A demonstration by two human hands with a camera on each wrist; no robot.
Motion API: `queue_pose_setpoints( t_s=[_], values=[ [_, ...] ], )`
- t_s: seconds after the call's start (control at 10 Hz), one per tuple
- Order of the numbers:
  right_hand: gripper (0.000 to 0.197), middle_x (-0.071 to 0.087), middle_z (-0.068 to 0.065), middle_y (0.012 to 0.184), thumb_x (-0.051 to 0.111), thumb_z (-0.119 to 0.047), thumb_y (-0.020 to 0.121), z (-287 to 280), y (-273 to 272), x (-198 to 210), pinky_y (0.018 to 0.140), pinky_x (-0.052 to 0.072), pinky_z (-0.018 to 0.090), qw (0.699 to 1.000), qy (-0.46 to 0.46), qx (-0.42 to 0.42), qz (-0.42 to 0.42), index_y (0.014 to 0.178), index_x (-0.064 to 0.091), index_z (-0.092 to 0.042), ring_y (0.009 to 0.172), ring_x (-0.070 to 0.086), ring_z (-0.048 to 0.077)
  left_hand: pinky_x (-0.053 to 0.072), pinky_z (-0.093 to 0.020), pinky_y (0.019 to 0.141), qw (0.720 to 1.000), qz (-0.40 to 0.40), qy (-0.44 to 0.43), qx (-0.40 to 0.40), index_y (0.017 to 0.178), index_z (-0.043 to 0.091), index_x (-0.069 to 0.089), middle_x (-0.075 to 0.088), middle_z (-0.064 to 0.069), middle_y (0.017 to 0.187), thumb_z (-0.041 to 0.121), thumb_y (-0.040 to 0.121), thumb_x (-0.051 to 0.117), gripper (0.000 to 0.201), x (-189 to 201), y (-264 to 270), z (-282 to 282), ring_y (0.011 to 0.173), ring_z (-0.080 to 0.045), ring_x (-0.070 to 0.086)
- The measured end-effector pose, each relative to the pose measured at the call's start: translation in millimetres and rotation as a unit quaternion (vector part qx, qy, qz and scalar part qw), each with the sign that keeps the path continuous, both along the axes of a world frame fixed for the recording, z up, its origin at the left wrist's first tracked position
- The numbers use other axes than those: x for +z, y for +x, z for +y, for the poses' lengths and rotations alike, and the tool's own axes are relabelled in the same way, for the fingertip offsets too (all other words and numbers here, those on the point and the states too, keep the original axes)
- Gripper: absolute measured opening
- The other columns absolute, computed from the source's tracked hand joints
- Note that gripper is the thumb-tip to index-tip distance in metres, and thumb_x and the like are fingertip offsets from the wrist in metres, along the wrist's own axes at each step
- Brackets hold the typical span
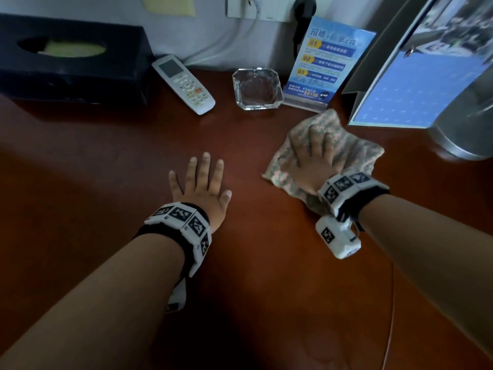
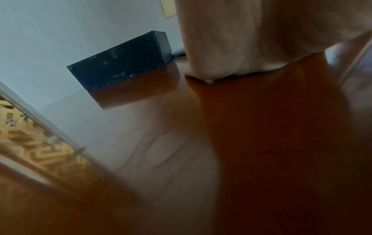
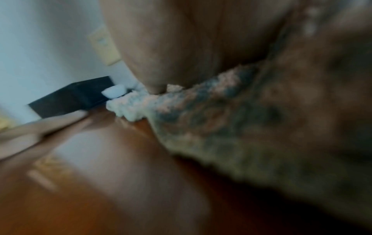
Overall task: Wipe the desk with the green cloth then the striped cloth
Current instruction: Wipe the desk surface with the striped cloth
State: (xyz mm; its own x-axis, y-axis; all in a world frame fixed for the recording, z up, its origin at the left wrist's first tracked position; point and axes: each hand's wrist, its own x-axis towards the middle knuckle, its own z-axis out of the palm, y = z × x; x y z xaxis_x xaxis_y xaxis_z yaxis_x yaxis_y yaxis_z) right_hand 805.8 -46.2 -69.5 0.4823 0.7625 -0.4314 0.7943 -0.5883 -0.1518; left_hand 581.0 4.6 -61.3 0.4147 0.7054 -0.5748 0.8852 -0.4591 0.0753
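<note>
Both hands flat on desk: right hand, fingers spread, presses striped cloth beneath its palm; left hand lies open, holding nothing. Second wiping step likely; green cloth not visible. Next: sweep leftward, clear of ashtray beyond the fingertips.

The desk is finished in glossy reddish-brown wood, smooth enough for reflections to be seen in it. A rough, nubbly terry weave is shown by the striped cloth at the right. At the far edge, clear faceted glass is seen in the ashtray, smooth white plastic in the remote, and matt black in the tissue box. Brushed metal is shown by the container at far right.
</note>
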Motion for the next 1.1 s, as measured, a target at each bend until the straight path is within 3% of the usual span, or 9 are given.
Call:
queue_pose_setpoints(
  t_s=[0.1,0.2,0.3,0.7,0.8,0.9,1.0,1.1],
  values=[
    [0.067,-0.032,-0.011,0.153,0.028,-0.066,0.09,-29,-31,4,0.109,-0.006,0.067,0.997,-0.012,0.073,0.023,0.144,-0.008,-0.052,0.14,-0.031,0.025,-0.011,-0.057,0.112,1.0,0.003,-0.004,0.001,0.142,0.028,-0.031,-0.039,0.001,0.149,0.047,0.099,0.005,0.059,1,1,0,0.139,-0.021,-0.031],
    [0.072,-0.044,-0.013,0.145,0.028,-0.068,0.09,-70,-60,7,0.105,-0.013,0.065,0.984,-0.062,0.152,0.067,0.14,-0.021,-0.054,0.131,-0.045,0.023,-0.011,-0.057,0.112,1.0,0.003,-0.001,0.004,0.142,0.028,-0.03,-0.038,0.001,0.149,0.047,0.098,0.005,0.059,0,1,-1,0.14,-0.021,-0.03],
    [0.072,-0.046,-0.017,0.144,0.031,-0.07,0.088,-76,-61,9,0.105,-0.013,0.065,0.979,-0.071,0.174,0.078,0.138,-0.02,-0.057,0.129,-0.048,0.02,-0.011,-0.057,0.112,1.0,0.002,-0.001,0.004,0.142,0.027,-0.03,-0.037,0.001,0.149,0.047,0.098,0.005,0.059,1,0,-1,0.14,-0.021,-0.029],
    [0.069,-0.027,-0.012,0.155,0.031,-0.073,0.086,35,-26,4,0.108,-0.014,0.064,0.996,-0.014,0.091,0.016,0.144,-0.002,-0.055,0.142,-0.027,0.023,-0.014,-0.055,0.112,1.0,0.005,-0.01,0.004,0.141,0.028,-0.032,-0.04,0.002,0.148,0.048,0.098,0.004,0.059,1,0,0,0.139,-0.021,-0.031],
    [0.069,-0.021,-0.005,0.158,0.037,-0.064,0.092,27,0,7,0.109,-0.021,0.048,0.999,0.007,0.047,0.017,0.149,0.002,-0.045,0.142,-0.025,0.026,-0.014,-0.055,0.112,1.0,0.007,-0.017,0.003,0.14,0.028,-0.033,-0.042,0.002,0.147,0.049,0.098,0.004,0.059,2,0,0,0.138,-0.021,-0.033],
    [0.07,-0.02,0.0,0.158,0.034,-0.063,0.093,13,23,8,0.114,-0.018,0.045,1.0,-0.005,0.017,0.0,0.15,0.001,-0.04,0.142,-0.025,0.028,-0.014,-0.056,0.112,1.0,0.003,-0.02,0.005,0.14,0.028,-0.033,-0.042,0.002,0.146,0.049,0.098,0.003,0.059,2,-1,1,0.138,-0.021,-0.033],
    [0.069,-0.025,-0.01,0.156,0.033,-0.067,0.09,-14,18,7,0.109,-0.019,0.052,0.999,-0.012,-0.037,0.017,0.147,-0.002,-0.049,0.142,-0.027,0.024,-0.013,-0.056,0.112,1.0,0.004,-0.022,0.007,0.14,0.028,-0.033,-0.042,0.002,0.146,0.048,0.098,0.004,0.059,2,1,0,0.138,-0.021,-0.033],
    [0.066,-0.024,-0.013,0.156,0.03,-0.067,0.089,-41,-5,2,0.107,-0.017,0.062,1.0,0.005,-0.018,-0.006,0.145,-0.003,-0.054,0.142,-0.027,0.023,-0.013,-0.056,0.112,1.0,0.003,-0.021,0.008,0.141,0.029,-0.032,-0.041,0.002,0.147,0.048,0.098,0.004,0.059,3,1,0,0.138,-0.021,-0.033]
  ],
)
